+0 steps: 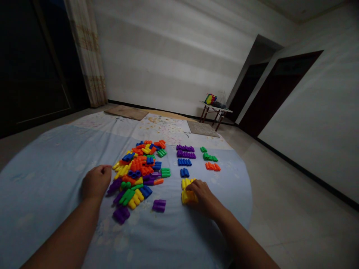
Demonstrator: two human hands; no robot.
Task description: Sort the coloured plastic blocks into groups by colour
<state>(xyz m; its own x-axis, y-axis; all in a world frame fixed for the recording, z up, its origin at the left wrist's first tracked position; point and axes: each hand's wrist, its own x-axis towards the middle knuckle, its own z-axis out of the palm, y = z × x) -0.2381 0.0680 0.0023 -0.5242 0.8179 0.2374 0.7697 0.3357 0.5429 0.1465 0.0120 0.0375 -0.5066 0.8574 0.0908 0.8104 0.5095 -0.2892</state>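
My left hand (97, 181) is curled into a fist on the tablecloth, against the left side of a mixed pile of plastic toy blocks (138, 163); nothing shows in it. With bent fingers, my right hand (203, 197) grips a yellow block (188, 197) lying on the cloth. Just beyond that piece is another yellow block (187, 183), partly covered by my fingers. Farther up the same column lie blue blocks (184, 162) and rows of purple blocks (186, 154). To their right are green blocks (210, 157) and an orange row (213, 166).
A single purple block (159, 205) lies between my hands, and another purple block (121, 215) sits at the pile's near end. The round table wears a pale blue cloth (56, 168). Beyond it, a small table (215, 106) holding a colourful bag stands by the wall.
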